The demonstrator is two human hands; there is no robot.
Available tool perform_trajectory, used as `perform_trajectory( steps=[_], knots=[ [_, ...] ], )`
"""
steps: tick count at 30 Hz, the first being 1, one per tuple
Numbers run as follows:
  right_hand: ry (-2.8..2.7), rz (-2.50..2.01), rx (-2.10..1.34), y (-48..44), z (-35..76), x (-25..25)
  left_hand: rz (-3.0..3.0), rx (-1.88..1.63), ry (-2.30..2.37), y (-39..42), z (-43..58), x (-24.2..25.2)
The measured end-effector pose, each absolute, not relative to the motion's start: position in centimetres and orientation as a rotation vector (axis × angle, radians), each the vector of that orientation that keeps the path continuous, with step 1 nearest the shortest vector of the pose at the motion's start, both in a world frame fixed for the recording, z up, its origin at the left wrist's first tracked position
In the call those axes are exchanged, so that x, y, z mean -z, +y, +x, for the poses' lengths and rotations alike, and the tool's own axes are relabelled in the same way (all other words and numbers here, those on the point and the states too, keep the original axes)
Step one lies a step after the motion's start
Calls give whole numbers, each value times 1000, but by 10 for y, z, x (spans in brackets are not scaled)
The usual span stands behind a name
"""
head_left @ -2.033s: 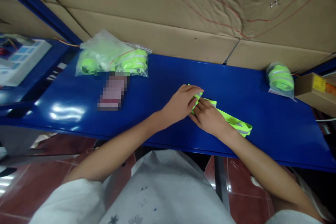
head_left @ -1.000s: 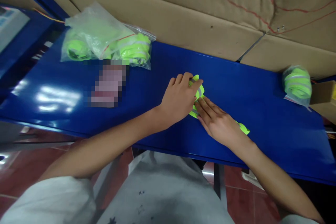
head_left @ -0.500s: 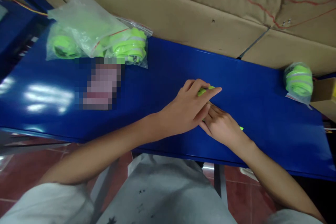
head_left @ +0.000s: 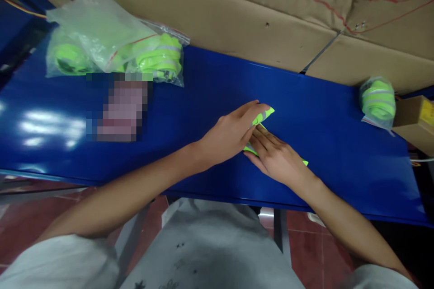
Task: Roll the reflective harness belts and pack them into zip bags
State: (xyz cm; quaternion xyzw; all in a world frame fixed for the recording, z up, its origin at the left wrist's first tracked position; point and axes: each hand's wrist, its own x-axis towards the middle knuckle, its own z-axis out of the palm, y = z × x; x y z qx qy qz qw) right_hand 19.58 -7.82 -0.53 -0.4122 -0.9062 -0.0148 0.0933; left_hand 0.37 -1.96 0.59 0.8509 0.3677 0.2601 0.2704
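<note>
A neon yellow-green reflective strip with a grey stripe lies under and between my hands in the middle of the table. My left hand is closed around its far end, the thumb lying along a folded piece that sticks up to the right. Flat on the strip rests my right hand, fingers stretched out toward the left hand and pressing the strip on the tabletop. The right fingertips touch or lie just under the left hand; which one I cannot tell. A green corner shows beside the right wrist. Most of the strip is hidden.
On the blue table, clear plastic bags with rolled neon strips lie at back left. Near them is a blurred-out pinkish rectangle. A bagged roll and a cardboard box stand at right. Brown padding borders the back.
My left hand has turned, its raised fingers now lowered and its thumb along the strip, so more of the strip's end shows. My right hand stays flat. The whole view has shifted slightly.
</note>
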Motion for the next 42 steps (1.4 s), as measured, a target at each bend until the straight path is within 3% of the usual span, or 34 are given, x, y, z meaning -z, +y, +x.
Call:
perform_trajectory(
  steps=[10, 22, 33, 42],
  knots=[
    [-2697, -1226, -22, -81, 203, -5, 2869, -513, 976, -22, 0, 8],
    [-2575, -1204, -79, -80, 203, -4, 2437, -457, 704, -11, -18, -9],
    [-2522, -1278, -100, -81, 204, 0, 2264, -366, 1272, -1, -6, -6],
    [-2472, -1521, -46, -81, 204, 0, 2624, -465, 1623, -23, 6, -18]
  ],
)
